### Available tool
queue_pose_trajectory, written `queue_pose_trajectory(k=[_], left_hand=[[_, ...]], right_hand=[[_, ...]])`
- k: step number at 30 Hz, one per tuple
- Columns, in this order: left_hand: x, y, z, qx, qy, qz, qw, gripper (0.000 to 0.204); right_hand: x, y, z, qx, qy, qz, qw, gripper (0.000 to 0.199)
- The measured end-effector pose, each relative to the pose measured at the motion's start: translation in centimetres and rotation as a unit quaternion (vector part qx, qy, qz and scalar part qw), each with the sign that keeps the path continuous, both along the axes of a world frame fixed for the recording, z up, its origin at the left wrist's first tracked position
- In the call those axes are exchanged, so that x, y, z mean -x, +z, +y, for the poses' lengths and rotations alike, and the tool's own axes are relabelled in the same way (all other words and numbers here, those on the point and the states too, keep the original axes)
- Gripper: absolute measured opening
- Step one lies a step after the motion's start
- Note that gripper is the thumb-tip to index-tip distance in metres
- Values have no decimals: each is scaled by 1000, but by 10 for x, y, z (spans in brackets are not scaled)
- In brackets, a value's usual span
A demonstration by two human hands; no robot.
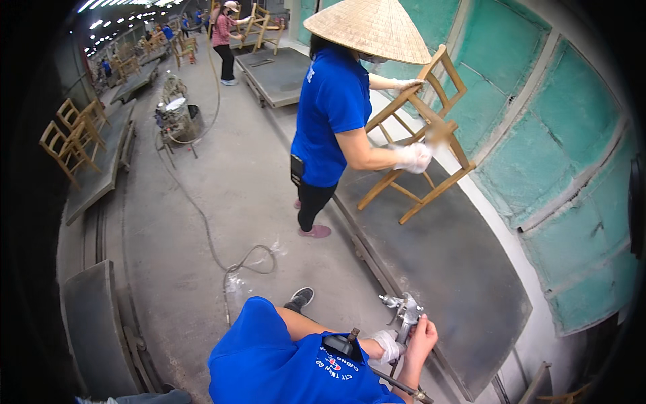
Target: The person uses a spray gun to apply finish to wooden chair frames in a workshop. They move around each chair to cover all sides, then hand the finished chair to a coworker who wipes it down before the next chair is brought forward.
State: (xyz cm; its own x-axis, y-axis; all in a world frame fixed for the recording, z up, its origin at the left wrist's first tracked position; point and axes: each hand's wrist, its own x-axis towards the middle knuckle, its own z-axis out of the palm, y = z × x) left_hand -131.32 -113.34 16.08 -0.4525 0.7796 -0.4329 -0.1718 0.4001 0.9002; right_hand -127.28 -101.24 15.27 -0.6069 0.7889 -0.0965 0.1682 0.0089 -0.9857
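I hold a silver spray gun (pixel 408 311) low in front of me, at the near edge of the dark platform. My left hand (pixel 387 345), in a whitish glove, is closed around the gun's lower part; its fingers are partly hidden. My right hand (pixel 421 337) is bare, its fingers pinched at the back of the gun. Ahead, a co-worker (pixel 335 101) in a blue shirt and conical straw hat grips a wooden chair (pixel 417 145) with gloved hands. That chair is tilted on the platform. A blurred pad or cloth (pixel 439 135) is by the co-worker's nearer hand.
The dark flat platform (pixel 464 289) runs along my right, beside a wall with green panels (pixel 572 114). A hose (pixel 202 212) loops over the floor from a pump unit (pixel 176 114). More wooden chairs (pixel 73 138) stand on a platform at left. Another person (pixel 223 40) works farther back.
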Motion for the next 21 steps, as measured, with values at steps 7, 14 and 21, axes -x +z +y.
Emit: queue_pose_trajectory(k=[7,14,21], left_hand=[[-48,7,-10,49,-5,11,999,34],[-55,15,-16,-20,25,-46,998,28],[-41,16,-16,21,6,41,999,32]], right_hand=[[-48,-4,2,-37,20,-27,999,38],[-50,0,-6,-189,23,-35,981,37],[-42,12,-6,-173,18,-35,984,31]])
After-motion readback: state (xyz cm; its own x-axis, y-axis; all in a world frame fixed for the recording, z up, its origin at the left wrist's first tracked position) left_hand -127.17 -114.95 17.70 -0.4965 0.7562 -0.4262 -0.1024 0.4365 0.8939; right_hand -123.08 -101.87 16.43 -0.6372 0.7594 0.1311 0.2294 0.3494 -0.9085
